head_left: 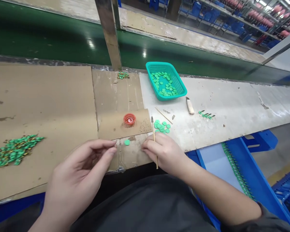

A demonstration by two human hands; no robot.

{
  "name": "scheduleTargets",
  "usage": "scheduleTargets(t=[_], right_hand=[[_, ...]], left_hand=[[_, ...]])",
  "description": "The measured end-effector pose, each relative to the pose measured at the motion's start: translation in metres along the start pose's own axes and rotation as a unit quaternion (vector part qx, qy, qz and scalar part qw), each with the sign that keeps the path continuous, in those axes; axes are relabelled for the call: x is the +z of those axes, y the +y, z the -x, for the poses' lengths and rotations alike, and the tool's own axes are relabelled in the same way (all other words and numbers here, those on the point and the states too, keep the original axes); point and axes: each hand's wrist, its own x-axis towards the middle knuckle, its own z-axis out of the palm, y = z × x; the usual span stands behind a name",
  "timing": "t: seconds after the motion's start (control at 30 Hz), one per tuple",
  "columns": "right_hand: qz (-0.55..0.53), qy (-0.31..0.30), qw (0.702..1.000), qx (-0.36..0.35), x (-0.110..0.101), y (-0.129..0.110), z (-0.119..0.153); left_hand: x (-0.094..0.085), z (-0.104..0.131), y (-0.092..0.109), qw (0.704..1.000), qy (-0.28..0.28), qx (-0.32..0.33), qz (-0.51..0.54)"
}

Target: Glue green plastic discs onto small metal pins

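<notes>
So, one green disc (pixel 127 142) sits near the red cup (pixel 129 119). The left hand (pixel 78 175) pinches, I can't tell what. The right hand (pixel 163 149) curls round a brush (pixel 153 129). Left of the cup, a pile (pixel 15 149) looks done; the discs in the basket (pixel 178 81) seem left.

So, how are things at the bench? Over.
Right hand: holding thin brush. Left hand: half-curled, contents unclear. Small green piece: lying between the hands, uncovered. Red cup just beyond, not blocking.

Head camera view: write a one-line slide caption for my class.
A right hand holds a thin, dark-tipped wooden brush beside flat round green discs, a round red dish beyond.
</notes>
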Motion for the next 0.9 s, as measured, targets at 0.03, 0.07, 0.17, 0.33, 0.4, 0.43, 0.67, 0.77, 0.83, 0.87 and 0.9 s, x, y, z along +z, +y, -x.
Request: scheduleTargets(t=[0.03, 0.07, 0.17, 0.33, 0.4, 0.43, 0.67, 0.77, 0.83, 0.87, 0.9], right_hand=[[-0.008, 0.007, 1.000, 0.003, 0.004, -0.002, 0.000], [-0.017, 0.013, 1.000, 0.011, 0.006, -0.004, 0.001], [-0.047, 0.030, 0.998, 0.040, 0.005, -0.010, 0.002], [-0.057, 0.034, 0.997, 0.035, 0.012, -0.028, -0.011], [-0.048, 0.022, 0.999, 0.009, 0.026, -0.038, -0.024], [-0.037, 0.011, 0.999, -0.008, 0.034, -0.042, -0.033], [0.059, -0.044, 0.994, -0.086, 0.060, -0.055, -0.062], [0.037, -0.015, 0.996, -0.082, 0.044, -0.046, -0.040], [0.006, 0.003, 0.998, -0.056, 0.030, -0.037, -0.019], [-0.009, 0.018, 0.999, -0.037, 0.024, -0.033, -0.010], [-0.022, 0.038, 0.999, -0.017, 0.019, -0.029, -0.001]], left_hand=[[0.001, -0.001, 0.002, 1.000, -0.010, -0.010, 0.017], [0.002, -0.002, 0.005, 0.999, -0.015, -0.019, 0.035], [0.002, -0.008, 0.012, 0.994, 0.012, -0.037, 0.100], [-0.013, -0.025, 0.020, 0.956, 0.163, -0.012, 0.242], [-0.021, -0.031, 0.023, 0.941, 0.213, 0.003, 0.264], [-0.025, -0.032, 0.024, 0.936, 0.229, 0.008, 0.267], [-0.040, -0.015, 0.035, 0.935, 0.255, 0.028, 0.245], [-0.041, -0.003, 0.032, 0.941, 0.247, 0.009, 0.233], [-0.037, 0.002, 0.028, 0.946, 0.233, -0.006, 0.226], [-0.034, 0.003, 0.026, 0.950, 0.221, -0.014, 0.222], [-0.031, 0.004, 0.023, 0.955, 0.207, -0.020, 0.213]])
